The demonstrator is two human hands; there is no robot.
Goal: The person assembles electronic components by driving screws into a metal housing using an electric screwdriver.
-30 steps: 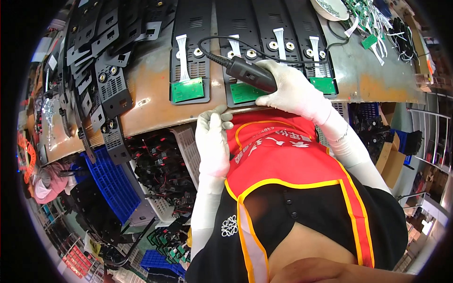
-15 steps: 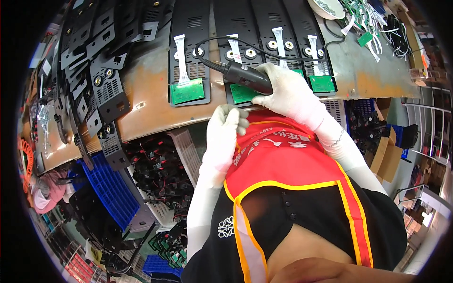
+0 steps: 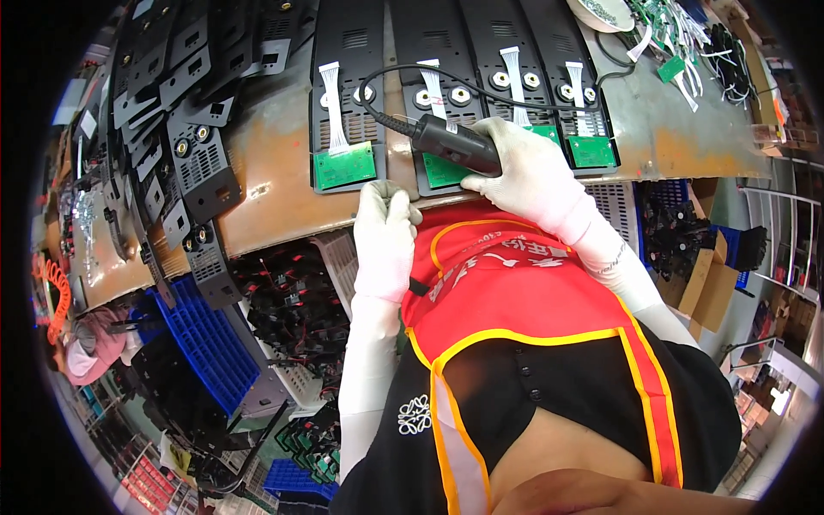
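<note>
My right hand (image 3: 534, 176), in a white glove, is wrapped round a black corded electric screwdriver (image 3: 457, 146), which lies slanted above the second of several black metal panels (image 3: 429, 43). Beneath the tool, a green circuit board (image 3: 441, 172) is partly covered. At the lower right corner of the leftmost panel (image 3: 350, 64), my gloved left hand (image 3: 384, 236) has its fingers curled in; whatever they hold is hidden. That panel carries another green circuit board (image 3: 346, 166) with a white ribbon cable (image 3: 332, 107) running up from it.
Black metal brackets (image 3: 193, 129) are heaped on the left of the worn table (image 3: 279, 184). At the far right sit a white bowl (image 3: 601, 15) of small parts and a pile of wired boards (image 3: 674, 69). Blue crates (image 3: 210, 343) stand below the table edge.
My left hand has moved left and slightly up, from in front of the apron to the leftmost panel's lower corner. My right hand keeps its hold on the screwdriver, nearly still.
</note>
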